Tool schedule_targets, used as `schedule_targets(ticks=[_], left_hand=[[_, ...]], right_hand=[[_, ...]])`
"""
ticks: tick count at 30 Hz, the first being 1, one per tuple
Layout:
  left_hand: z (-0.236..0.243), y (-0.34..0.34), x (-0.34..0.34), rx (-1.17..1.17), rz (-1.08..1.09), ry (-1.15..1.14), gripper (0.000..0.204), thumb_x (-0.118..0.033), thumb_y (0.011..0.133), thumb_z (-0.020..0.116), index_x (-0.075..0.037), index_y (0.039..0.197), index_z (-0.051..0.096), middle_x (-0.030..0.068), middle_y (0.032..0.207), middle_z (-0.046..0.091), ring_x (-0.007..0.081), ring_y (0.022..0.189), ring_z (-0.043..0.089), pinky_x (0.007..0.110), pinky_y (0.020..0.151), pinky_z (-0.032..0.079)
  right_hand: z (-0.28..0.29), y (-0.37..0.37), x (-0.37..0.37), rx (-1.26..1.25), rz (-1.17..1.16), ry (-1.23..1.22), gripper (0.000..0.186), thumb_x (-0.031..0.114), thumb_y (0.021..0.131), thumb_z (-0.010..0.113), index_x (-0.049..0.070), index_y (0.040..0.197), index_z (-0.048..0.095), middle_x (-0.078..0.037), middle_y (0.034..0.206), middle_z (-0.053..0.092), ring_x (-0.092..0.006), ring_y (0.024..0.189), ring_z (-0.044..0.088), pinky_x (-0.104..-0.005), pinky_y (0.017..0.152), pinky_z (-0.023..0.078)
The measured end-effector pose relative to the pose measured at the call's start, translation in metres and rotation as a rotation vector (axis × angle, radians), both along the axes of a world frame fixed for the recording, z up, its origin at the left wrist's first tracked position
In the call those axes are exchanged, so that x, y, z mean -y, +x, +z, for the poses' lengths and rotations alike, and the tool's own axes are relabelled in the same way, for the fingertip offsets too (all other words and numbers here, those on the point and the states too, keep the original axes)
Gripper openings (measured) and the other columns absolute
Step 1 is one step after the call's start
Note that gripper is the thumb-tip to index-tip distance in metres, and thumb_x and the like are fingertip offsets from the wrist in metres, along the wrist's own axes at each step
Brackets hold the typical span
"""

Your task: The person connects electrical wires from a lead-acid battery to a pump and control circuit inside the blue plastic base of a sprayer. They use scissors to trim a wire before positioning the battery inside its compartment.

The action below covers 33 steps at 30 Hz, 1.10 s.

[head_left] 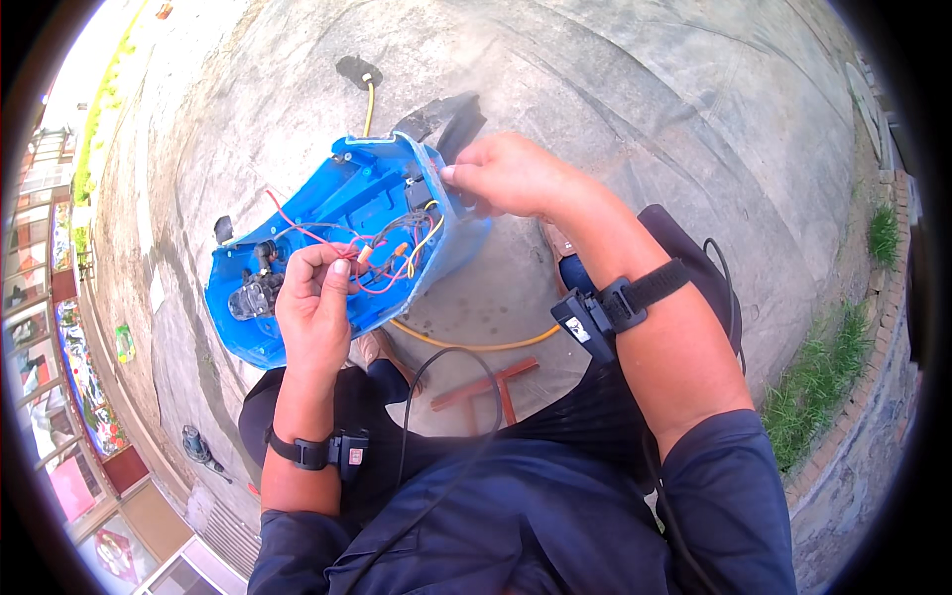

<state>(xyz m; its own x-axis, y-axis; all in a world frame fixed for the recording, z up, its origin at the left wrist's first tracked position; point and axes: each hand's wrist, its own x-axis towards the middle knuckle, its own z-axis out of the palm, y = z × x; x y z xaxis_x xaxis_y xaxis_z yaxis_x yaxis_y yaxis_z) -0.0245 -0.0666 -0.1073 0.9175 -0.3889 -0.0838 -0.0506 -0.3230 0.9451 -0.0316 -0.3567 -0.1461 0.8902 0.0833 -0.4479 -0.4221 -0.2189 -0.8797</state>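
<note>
An open blue plastic housing (347,201) lies tilted across my lap, its hollow side facing up. Inside it runs a tangle of red, yellow and black wires (433,238). A black pump-like part with a clear end (255,297) is fixed at the housing's left end. My left hand (315,297) is closed in a pinch on a red wire (297,226) over the cavity. My right hand (511,174) grips the housing's right wall, thumb at the rim; its other fingers are partly hidden. Beside that hand a dark flap (459,124) sticks out.
A yellow hose (476,346) curves over the ground beneath the housing, and a yellow tube (371,107) extends beyond it. Reddish metal bars (486,387) lie between my feet. A black cable (496,397) hangs before me. A dark tool (198,446) rests at left; grass (818,382) grows at right.
</note>
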Motion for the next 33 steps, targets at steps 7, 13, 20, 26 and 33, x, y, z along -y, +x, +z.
schedule_targets(ticks=[7, 13, 20, 26, 33], left_hand=[[0.0020, -0.0008, 0.0028, 0.005, 0.010, 0.022, 0.012, -0.008, 0.105, 0.058, -0.001, 0.115, 0.060, 0.0100, 0.110, 0.069, 0.0151, 0.096, 0.068, 0.026, 0.079, 0.053], [0.0023, -0.0009, 0.0029, 0.003, 0.013, 0.015, 0.012, -0.008, 0.105, 0.058, -0.001, 0.114, 0.060, 0.0099, 0.112, 0.069, 0.0151, 0.096, 0.068, 0.026, 0.079, 0.054], [0.0024, 0.0007, 0.0032, -0.002, 0.001, 0.003, 0.012, -0.008, 0.105, 0.058, -0.001, 0.114, 0.059, 0.0103, 0.113, 0.068, 0.0156, 0.097, 0.068, 0.026, 0.079, 0.054], [0.0060, -0.0028, 0.0060, 0.016, 0.012, 0.045, 0.011, -0.008, 0.106, 0.057, -0.001, 0.114, 0.059, 0.0097, 0.113, 0.068, 0.0149, 0.097, 0.068, 0.027, 0.080, 0.054], [0.0051, -0.0066, 0.0079, 0.375, -0.093, 0.160, 0.004, 0.001, 0.098, 0.063, 0.000, 0.101, 0.061, 0.0131, 0.107, 0.069, 0.0186, 0.093, 0.067, 0.032, 0.078, 0.055]], right_hand=[[0.0015, -0.0001, -0.0004, -0.025, -0.014, 0.029, 0.034, 0.030, 0.100, 0.064, -0.002, 0.098, 0.075, -0.010, 0.087, 0.074, -0.0178, 0.074, 0.070, -0.0335, 0.069, 0.057], [0.0013, -0.0002, 0.0018, 0.015, 0.014, 0.015, 0.028, 0.023, 0.096, 0.067, 0.000, 0.110, 0.074, -0.012, 0.094, 0.076, -0.0191, 0.081, 0.072, -0.0341, 0.073, 0.058], [-0.0011, -0.0010, -0.0011, 0.073, -0.045, 0.010, 0.019, 0.017, 0.093, 0.072, 0.002, 0.104, 0.076, -0.010, 0.083, 0.075, -0.0178, 0.073, 0.072, -0.0355, 0.070, 0.056], [0.0043, -0.0012, 0.0028, 0.013, -0.010, 0.064, 0.025, 0.019, 0.094, 0.070, 0.001, 0.110, 0.074, -0.009, 0.097, 0.075, -0.0172, 0.081, 0.071, -0.0323, 0.073, 0.057], [0.0072, -0.0036, 0.0060, -0.005, -0.061, 0.079, 0.028, 0.023, 0.097, 0.064, 0.004, 0.116, 0.071, -0.003, 0.102, 0.071, -0.0118, 0.080, 0.066, -0.0283, 0.074, 0.053]])
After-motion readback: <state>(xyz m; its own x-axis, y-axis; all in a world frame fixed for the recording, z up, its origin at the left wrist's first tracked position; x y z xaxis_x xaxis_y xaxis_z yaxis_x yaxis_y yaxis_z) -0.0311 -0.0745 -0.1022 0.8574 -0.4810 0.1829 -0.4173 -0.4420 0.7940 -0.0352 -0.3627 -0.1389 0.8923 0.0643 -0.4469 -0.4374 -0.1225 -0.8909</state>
